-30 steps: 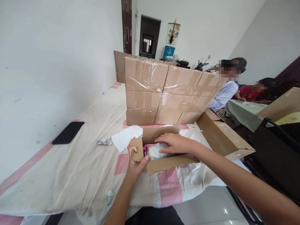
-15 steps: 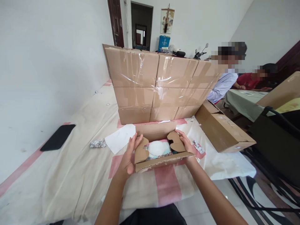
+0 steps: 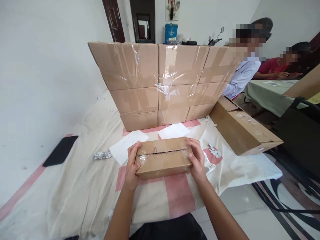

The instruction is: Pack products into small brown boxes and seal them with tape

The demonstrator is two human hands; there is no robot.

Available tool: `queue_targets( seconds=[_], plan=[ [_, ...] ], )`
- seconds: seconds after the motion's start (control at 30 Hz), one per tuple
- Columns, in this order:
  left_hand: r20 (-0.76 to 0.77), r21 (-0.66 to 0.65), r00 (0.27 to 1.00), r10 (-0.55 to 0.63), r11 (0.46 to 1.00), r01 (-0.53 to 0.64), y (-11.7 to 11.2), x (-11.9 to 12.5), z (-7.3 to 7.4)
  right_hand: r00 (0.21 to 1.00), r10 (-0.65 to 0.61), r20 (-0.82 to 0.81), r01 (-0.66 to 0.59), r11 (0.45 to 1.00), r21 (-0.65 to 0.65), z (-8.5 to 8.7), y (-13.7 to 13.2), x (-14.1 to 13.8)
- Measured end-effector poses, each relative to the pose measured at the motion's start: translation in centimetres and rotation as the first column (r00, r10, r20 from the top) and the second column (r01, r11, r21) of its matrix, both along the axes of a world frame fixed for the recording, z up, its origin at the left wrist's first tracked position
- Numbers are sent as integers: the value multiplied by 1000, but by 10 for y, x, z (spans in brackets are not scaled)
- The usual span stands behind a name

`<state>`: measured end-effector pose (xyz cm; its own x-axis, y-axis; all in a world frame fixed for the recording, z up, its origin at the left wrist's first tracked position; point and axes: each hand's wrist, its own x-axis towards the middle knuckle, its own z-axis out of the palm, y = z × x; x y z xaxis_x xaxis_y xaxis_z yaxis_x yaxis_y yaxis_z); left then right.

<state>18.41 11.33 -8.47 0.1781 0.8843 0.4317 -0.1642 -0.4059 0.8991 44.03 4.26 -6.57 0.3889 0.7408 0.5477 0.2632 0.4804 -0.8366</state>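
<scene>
A small cardboard box (image 3: 163, 163) is between my hands, over the front part of the cloth. Its top flaps are folded down and meet at a narrow dark slit, with shiny tape at both ends. My left hand (image 3: 132, 163) grips the left end, thumb on the near side and fingers behind. At the right end, my right hand (image 3: 197, 158) holds the box the same way. What lies inside is hidden by the flaps. Just beyond the box are two white paper sheets (image 3: 128, 143), and crumpled printed paper (image 3: 214, 151) lies right of my right hand.
Stacked taped cartons (image 3: 162, 76) form a wall behind. A long carton (image 3: 246, 128) stands at right. On the left lie a black flat pad (image 3: 60, 151) and crumpled paper (image 3: 102, 155) on the cloth (image 3: 82, 186). Two people sit beyond, one near a green-covered table (image 3: 267, 98).
The small box was open, showing a white round item and printed packaging; now its flaps are down. My hands have shifted from its open sides to gripping both ends. The camera view has shifted slightly.
</scene>
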Motion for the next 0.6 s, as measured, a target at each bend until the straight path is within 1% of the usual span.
queue_targets(
  seconds=[0.1, 0.2, 0.33, 0.43, 0.6],
  plan=[
    [-86, 96, 995, 52, 994, -44, 2, -3, -1, 990, -82, 114, 86, 996, -29, 6, 1, 1],
    [-97, 151, 989, 110, 984, -95, 3, -4, -2, 985, -99, 143, 105, 994, -35, 11, 2, -3],
    [-199, 191, 967, 157, 974, -119, 4, -5, -2, 980, -121, 157, 129, 991, -45, 16, 5, -6],
    [-280, 208, 949, 147, 974, -89, 5, -9, 5, 977, -117, 178, 129, 990, -59, 15, 6, -4],
    [-435, 236, 893, 118, 972, -14, 4, -17, 23, 961, -117, 252, 149, 983, -110, 14, 4, 1]
  ],
)
